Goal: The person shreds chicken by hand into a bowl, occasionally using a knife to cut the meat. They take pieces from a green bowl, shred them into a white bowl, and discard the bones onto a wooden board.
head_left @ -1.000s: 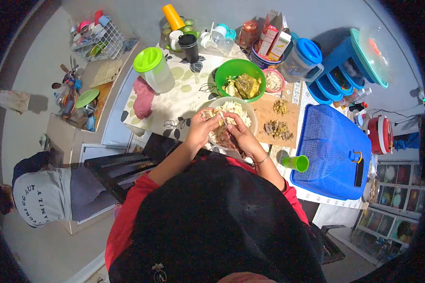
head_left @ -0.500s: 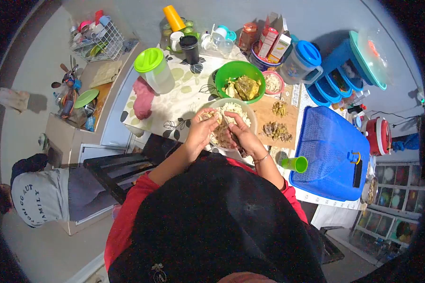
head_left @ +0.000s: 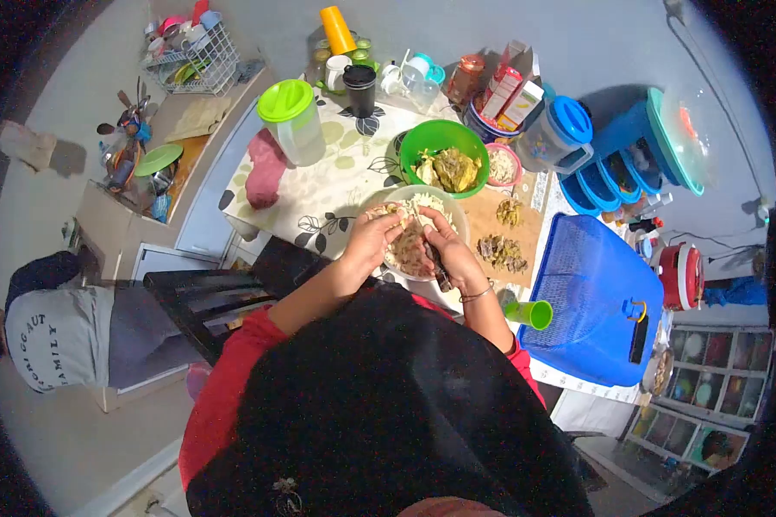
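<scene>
Bowl (head_left: 457,213) rim hemmed by left hand (head_left: 372,237) and right hand (head_left: 451,250).

One head-worn fisheye view looks steeply down from above onto the table (head_left: 319,194).

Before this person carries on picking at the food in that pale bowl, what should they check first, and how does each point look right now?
1. Both hands, left hand and right hand, over the pale bowl: ok.
2. Knife under control: cannot tell.
3. Bowl fully on the table: cannot tell.
4. Green bowl apart from hands: ok.
5. Green cup upright: not ok, it lies on its side.
</scene>
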Demonstrator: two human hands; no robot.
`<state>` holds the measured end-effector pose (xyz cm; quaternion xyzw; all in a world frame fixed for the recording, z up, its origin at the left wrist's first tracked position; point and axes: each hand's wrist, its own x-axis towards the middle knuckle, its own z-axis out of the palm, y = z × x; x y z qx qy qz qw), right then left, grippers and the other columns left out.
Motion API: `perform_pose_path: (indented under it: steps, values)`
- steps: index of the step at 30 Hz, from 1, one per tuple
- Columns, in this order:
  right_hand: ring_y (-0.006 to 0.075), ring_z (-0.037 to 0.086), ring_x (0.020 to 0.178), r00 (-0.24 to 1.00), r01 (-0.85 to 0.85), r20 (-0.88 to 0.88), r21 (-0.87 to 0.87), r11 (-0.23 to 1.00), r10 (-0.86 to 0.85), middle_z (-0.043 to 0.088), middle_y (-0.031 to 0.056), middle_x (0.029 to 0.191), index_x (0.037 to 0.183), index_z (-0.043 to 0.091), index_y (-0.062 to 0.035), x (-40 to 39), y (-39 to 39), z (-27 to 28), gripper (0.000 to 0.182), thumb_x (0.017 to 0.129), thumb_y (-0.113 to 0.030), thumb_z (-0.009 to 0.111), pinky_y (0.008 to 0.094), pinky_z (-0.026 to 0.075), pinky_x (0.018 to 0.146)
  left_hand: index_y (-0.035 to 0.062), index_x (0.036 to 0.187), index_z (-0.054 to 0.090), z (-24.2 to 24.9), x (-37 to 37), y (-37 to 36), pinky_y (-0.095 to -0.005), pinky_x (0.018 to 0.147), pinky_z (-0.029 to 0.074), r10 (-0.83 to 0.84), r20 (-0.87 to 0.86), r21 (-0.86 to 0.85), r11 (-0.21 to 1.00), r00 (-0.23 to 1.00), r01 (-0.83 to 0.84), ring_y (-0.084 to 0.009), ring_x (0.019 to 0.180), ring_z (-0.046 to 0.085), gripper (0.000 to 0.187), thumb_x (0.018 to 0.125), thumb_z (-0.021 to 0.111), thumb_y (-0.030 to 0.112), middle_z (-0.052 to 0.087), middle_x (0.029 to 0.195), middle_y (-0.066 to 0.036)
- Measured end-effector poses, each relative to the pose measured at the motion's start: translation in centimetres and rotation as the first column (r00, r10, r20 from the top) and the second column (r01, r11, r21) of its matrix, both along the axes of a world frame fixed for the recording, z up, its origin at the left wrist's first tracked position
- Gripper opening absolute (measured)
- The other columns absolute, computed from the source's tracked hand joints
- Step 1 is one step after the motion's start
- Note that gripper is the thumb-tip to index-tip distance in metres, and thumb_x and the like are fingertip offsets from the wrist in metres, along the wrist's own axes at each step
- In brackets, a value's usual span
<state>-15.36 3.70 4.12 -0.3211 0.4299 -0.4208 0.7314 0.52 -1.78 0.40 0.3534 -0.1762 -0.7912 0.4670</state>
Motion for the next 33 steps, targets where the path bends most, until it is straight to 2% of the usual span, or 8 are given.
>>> perform_pose_path:
  steps: [10, 17, 20, 22, 24, 27, 31, 33]
  values:
    - [0.0067, 0.038, 0.044, 0.960, -0.140, -0.255, -0.084, 0.987, 0.114, 0.045, -0.0009, 0.064, 0.132, 0.036, -0.0213, 0.5, 0.2, 0.5, 0.035, 0.097, -0.016, 0.037, 0.0205, 0.031, 0.038, -0.0019, 0.095, 0.058, -0.1, 0.0, 0.1, -0.0292, 0.073, 0.051, 0.005, 0.077, 0.032, 0.999, 0.997, -0.007, -0.0193, 0.084, 0.061, 0.015, 0.081, 0.056, -0.003, 0.061, 0.093, -0.010]
    - [0.0074, 0.039, 0.047, 0.982, -0.090, -0.173, -0.048, 0.995, 0.080, 0.046, 0.0005, 0.071, 0.132, 0.034, -0.0212, 0.5, 0.5, 0.9, 0.036, 0.097, -0.013, 0.038, 0.0206, 0.033, 0.039, -0.0004, 0.096, 0.058, 1.0, -0.3, 0.4, -0.0322, 0.079, 0.049, -0.004, 0.067, 0.016, 1.000, 0.998, 0.003, -0.0171, 0.087, 0.060, 0.015, 0.081, 0.056, 0.002, 0.061, 0.093, -0.008]
    - [0.0064, 0.040, 0.054, 0.891, -0.126, -0.449, -0.400, 0.908, -0.075, 0.045, -0.0007, 0.073, 0.133, 0.033, -0.0194, 0.2, -0.3, -2.8, 0.040, 0.095, -0.011, 0.040, 0.0198, 0.036, 0.048, 0.0005, 0.095, 0.058, 0.4, -0.3, 0.3, -0.0321, 0.078, 0.050, -0.014, 0.108, 0.001, 1.000, 0.994, 0.014, -0.0168, 0.086, 0.060, 0.015, 0.081, 0.055, 0.004, 0.061, 0.093, -0.007]
    - [0.0065, 0.042, 0.062, 0.899, -0.120, -0.437, -0.321, 0.939, -0.034, 0.047, 0.0002, 0.077, 0.134, 0.033, -0.0191, 0.1, -0.2, -1.4, 0.040, 0.096, -0.011, 0.040, 0.0202, 0.038, 0.055, 0.0015, 0.094, 0.059, 0.8, -0.4, 0.5, -0.0313, 0.077, 0.050, -0.004, 0.038, 0.011, 1.000, 0.999, 0.004, -0.0162, 0.085, 0.060, 0.014, 0.081, 0.056, 0.005, 0.061, 0.092, -0.007]
    - [0.0069, 0.046, 0.072, 0.970, -0.105, -0.214, 0.058, 0.993, 0.115, 0.052, 0.0025, 0.086, 0.136, 0.034, -0.0194, -0.9, 0.4, 1.3, 0.040, 0.096, -0.012, 0.039, 0.0210, 0.041, 0.063, 0.0019, 0.094, 0.060, 0.9, -0.4, 0.3, -0.0305, 0.076, 0.050, 0.004, -0.006, 0.036, 0.999, 1.000, -0.004, -0.0159, 0.085, 0.060, 0.013, 0.082, 0.056, 0.006, 0.061, 0.091, -0.006]
    - [0.0080, 0.048, 0.079, 0.936, -0.119, -0.342, -0.077, 0.990, 0.086, 0.054, 0.0053, 0.093, 0.135, 0.036, -0.0176, -0.1, 0.7, 1.1, 0.039, 0.096, -0.012, 0.040, 0.0233, 0.043, 0.071, 0.0015, 0.094, 0.060, 0.6, -0.3, 0.1, -0.0293, 0.076, 0.051, 0.012, -0.015, 0.059, 0.998, 1.000, -0.012, -0.0162, 0.084, 0.060, 0.012, 0.084, 0.057, 0.007, 0.061, 0.091, -0.006]
    - [0.0076, 0.047, 0.060, 0.801, -0.144, -0.542, -0.586, 0.797, -0.254, 0.048, 0.0000, 0.069, 0.133, 0.037, -0.0156, 1.5, 0.2, -2.5, 0.039, 0.094, -0.011, 0.042, 0.0208, 0.038, 0.053, 0.0014, 0.096, 0.060, 0.6, -0.3, 0.5, -0.0291, 0.078, 0.051, 0.019, 0.039, 0.016, 1.000, 0.999, -0.019, -0.0173, 0.087, 0.060, 0.012, 0.086, 0.056, 0.007, 0.061, 0.093, -0.006]
    - [0.0068, 0.045, 0.056, 0.856, -0.107, -0.499, -0.432, 0.896, -0.138, 0.046, -0.0002, 0.068, 0.133, 0.037, -0.0162, 0.8, 0.3, -2.2, 0.039, 0.095, -0.011, 0.042, 0.0202, 0.036, 0.050, 0.0016, 0.097, 0.060, 0.0, -0.2, 0.4, -0.0295, 0.079, 0.051, 0.024, 0.044, 0.026, 0.999, 0.999, -0.025, -0.0175, 0.088, 0.060, 0.012, 0.086, 0.055, 0.006, 0.061, 0.094, -0.006]
